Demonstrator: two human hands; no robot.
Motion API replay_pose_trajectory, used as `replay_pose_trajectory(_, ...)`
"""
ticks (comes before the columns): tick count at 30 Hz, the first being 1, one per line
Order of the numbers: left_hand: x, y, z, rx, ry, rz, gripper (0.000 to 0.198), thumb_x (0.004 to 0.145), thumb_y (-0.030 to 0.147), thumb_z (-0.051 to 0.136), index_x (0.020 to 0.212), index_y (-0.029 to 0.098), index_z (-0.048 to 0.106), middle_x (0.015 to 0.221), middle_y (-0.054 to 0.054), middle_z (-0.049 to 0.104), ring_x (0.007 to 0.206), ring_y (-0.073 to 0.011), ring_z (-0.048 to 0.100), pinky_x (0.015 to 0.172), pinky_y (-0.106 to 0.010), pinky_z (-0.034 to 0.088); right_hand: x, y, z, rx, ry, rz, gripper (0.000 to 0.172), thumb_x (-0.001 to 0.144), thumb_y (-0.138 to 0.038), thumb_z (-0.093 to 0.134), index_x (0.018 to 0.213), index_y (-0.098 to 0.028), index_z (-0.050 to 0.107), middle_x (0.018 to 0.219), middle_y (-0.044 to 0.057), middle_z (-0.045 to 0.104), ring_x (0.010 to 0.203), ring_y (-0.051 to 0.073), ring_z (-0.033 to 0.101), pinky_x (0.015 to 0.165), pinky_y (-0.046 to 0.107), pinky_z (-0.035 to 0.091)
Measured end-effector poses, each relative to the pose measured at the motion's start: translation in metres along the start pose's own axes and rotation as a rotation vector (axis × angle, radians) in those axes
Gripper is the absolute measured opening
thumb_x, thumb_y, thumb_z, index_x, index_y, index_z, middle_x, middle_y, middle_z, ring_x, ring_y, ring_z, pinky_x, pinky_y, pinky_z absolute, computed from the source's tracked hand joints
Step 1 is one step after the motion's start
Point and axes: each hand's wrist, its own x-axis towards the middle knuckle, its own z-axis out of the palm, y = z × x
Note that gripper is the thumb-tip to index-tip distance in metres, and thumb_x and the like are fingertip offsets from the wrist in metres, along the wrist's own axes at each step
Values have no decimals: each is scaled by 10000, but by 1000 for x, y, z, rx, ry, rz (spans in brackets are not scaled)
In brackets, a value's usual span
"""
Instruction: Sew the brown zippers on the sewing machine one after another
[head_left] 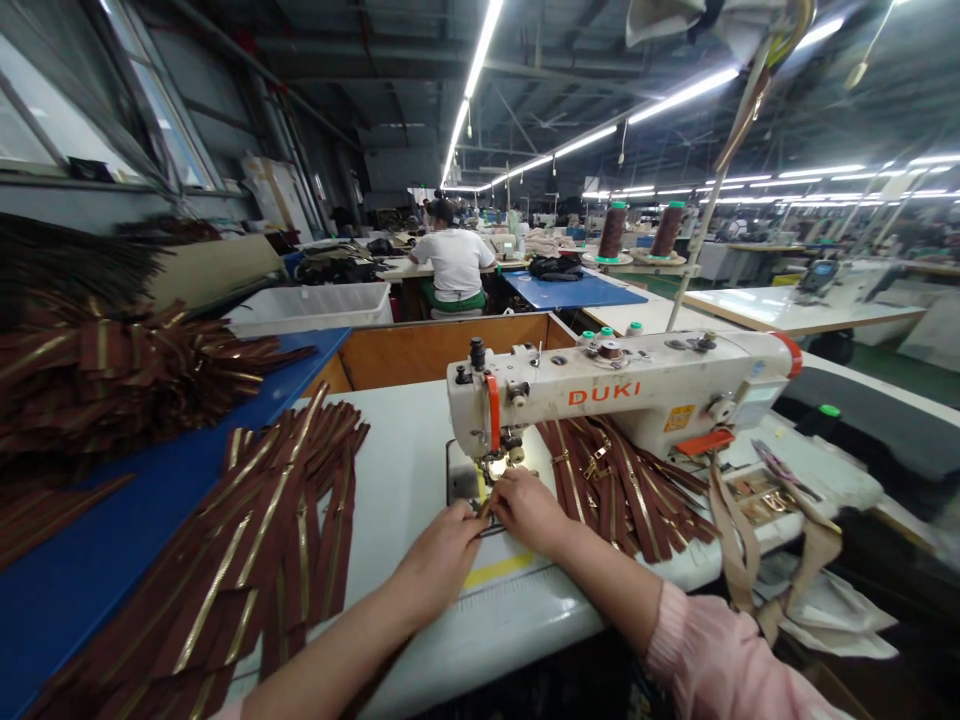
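Just in front of the presser foot of a white sewing machine, my two hands meet. My left hand is closed, its fingertips pinched at a small brownish piece that is mostly hidden. Beside it, my right hand is closed too, with curled fingers touching the same spot under the needle. Brown zippers with gold teeth, some with metal sliders, lie under the machine arm to the right. A larger pile of brown zippers spreads over the table's left side.
More zippers are heaped on a blue board at left. A parts tray, scissors and a beige strap are at right. Behind stand a white bin, thread cones and a seated person.
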Motion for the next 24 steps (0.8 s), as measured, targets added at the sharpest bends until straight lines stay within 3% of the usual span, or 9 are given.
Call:
replay_pose_trajectory(3, 8, 4, -2, -107, 8, 29, 286, 837, 92, 419, 855, 186, 689, 854, -53, 628, 840, -187, 613, 785, -301, 509, 5, 4, 0, 14, -11, -29, 121, 807, -87, 564, 756, -157, 649, 826, 55, 597, 830, 181, 519, 728, 269, 368)
replay_pose_trajectory(6, 10, 10, 2, -107, 28, 11, 306, 846, 71, 400, 896, 169, 685, 911, -74, 643, 895, -197, 614, 826, -315, 499, 8, 7, 0, 39, -8, -32, 121, 792, -83, 579, 737, -161, 652, 813, 48, 594, 823, 178, 514, 723, 267, 365)
replay_pose_trajectory(11, -2, 15, 11, 153, 68, 69, 262, 876, 90, 417, 969, 156, 653, 919, -80, 622, 891, -233, 581, 805, -375, 498, 7, 7, 4, 51, 0, -16, 125, 791, -67, 567, 754, -151, 653, 819, 53, 597, 829, 175, 516, 731, 262, 371)
replay_pose_trajectory(17, -8, -4, 19, 318, 164, 311, 334, 870, 37, 411, 1145, 133, 573, 1131, -117, 606, 1076, -243, 540, 914, -411, 468, 7, 6, 5, 65, 20, 17, 136, 801, -66, 556, 781, -150, 661, 835, 62, 612, 847, 181, 525, 750, 270, 379)
replay_pose_trajectory(21, -8, -21, 32, 338, 189, 388, 375, 865, 22, 392, 1193, 127, 541, 1195, -125, 609, 1150, -225, 532, 964, -394, 450, 11, 3, -4, 131, 47, 83, 155, 812, -71, 536, 780, -151, 665, 826, 75, 628, 846, 190, 545, 758, 293, 407)
replay_pose_trajectory(24, -6, -28, 42, 240, 191, 360, 409, 858, 31, 386, 1219, 155, 532, 1212, -102, 622, 1158, -203, 542, 981, -371, 443, -20, -22, -1, 309, 163, 80, 204, 864, -129, 474, 888, -179, 670, 905, 84, 643, 926, 202, 561, 821, 345, 434)
